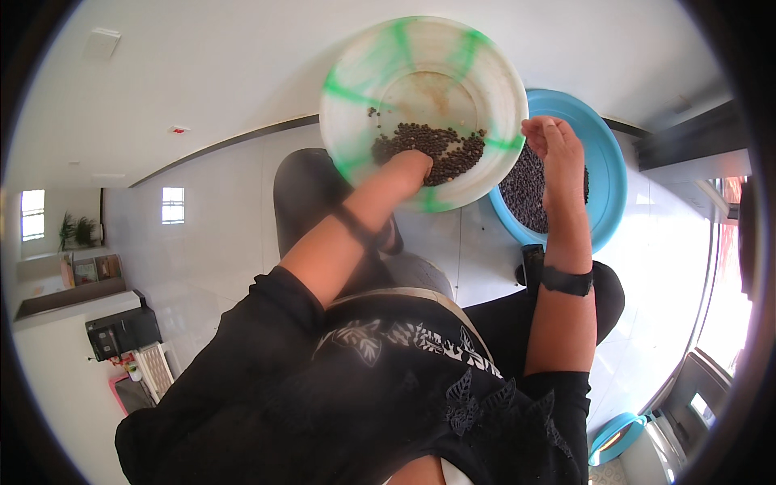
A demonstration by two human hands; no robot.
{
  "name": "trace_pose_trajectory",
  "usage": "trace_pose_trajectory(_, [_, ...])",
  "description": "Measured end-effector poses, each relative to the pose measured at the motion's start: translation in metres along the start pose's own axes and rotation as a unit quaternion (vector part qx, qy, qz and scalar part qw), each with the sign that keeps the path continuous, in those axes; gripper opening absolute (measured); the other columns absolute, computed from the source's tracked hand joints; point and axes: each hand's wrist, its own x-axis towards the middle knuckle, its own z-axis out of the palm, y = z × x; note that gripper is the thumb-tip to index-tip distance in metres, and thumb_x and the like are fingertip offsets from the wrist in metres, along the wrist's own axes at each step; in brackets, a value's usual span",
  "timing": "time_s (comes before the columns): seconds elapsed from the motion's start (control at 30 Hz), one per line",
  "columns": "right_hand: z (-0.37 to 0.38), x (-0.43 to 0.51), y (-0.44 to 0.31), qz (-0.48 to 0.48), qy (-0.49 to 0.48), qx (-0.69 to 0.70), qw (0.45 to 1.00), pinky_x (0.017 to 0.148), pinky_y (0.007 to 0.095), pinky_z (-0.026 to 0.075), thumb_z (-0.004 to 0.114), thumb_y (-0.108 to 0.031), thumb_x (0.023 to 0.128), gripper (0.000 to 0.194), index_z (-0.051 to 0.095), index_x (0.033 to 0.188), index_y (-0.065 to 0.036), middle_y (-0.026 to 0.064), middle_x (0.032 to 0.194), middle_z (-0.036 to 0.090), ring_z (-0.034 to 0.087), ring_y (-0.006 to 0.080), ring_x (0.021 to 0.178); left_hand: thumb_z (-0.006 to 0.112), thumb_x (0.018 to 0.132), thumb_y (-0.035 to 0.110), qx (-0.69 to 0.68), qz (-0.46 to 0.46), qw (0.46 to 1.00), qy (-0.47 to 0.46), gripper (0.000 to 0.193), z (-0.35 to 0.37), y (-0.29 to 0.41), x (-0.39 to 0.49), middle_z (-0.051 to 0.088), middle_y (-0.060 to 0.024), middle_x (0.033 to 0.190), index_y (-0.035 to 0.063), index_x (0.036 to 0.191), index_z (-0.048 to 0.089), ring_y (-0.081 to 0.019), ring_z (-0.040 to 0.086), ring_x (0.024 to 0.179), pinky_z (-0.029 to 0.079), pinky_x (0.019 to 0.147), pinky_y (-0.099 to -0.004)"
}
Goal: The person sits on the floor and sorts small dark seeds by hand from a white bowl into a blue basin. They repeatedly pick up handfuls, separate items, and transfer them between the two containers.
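Note:
A white plastic basin with green streaks (433, 51) is tilted towards me over the floor, overlapping a blue plastic basin (608, 176) at its right. Small dark brown round beans or seeds (418, 136) are heaped in the near part of the white basin. My left hand (415, 162) reaches into this heap with its fingers bent down; the fingertips are hidden. Over the blue basin is my right hand (556, 136), fingers bent, fingertips beside the white rim. Whether it pinches anything is unclear. Many dark seeds (524, 191) fill the bottom of the blue basin.
My bent knees lie either side, the left one (306, 182) against the white basin. A pale wall (242, 79) rises behind the basins. Glossy tiles (230, 242) cover the floor. A black printer-like box (123, 330) is far left; another blue basin (617, 438) is lower right.

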Motion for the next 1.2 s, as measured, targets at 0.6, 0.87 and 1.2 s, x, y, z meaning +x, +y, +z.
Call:
trace_pose_trajectory(0.6, [0.035,-0.004,0.035,0.268,-0.117,0.275,0.916,0.061,0.0249,0.044,0.047,-0.015,0.100,0.020,0.059,0.092,0.000,0.0066,0.081,0.057,0.053,0.0151,0.070,0.071,0.084,0.012,-0.212,0.193,0.904,0.317,0.020,-0.085,0.080,-0.014,0.066,-0.0107,0.097,0.0014,0.099,0.066,-0.0273,0.064,0.092,0.051,0.082,-0.0353])
trace_pose_trajectory(0.87, [-0.013,0.003,-0.003,-0.048,0.098,-0.102,0.989,0.064,0.0272,0.040,0.049,-0.017,0.099,0.024,0.066,0.097,0.000,0.0024,0.080,0.060,0.045,0.0105,0.067,0.070,0.083,0.010,-0.103,0.143,0.980,0.095,0.026,-0.066,0.053,0.025,0.064,-0.0147,0.111,0.0021,0.108,0.066,-0.0336,0.057,0.111,0.046,0.096,-0.0416])
trace_pose_trajectory(1.2, [-0.007,-0.001,0.006,-0.009,0.011,-0.035,0.999,0.094,0.0314,0.048,0.045,-0.021,0.104,0.028,0.062,0.108,0.000,0.0096,0.103,0.068,0.065,0.0174,0.098,0.067,0.079,0.001,0.028,0.190,0.976,0.103,0.025,-0.009,0.066,0.060,0.058,-0.0147,0.121,0.0009,0.104,0.065,-0.0339,0.051,0.119,0.045,0.098,-0.0425])
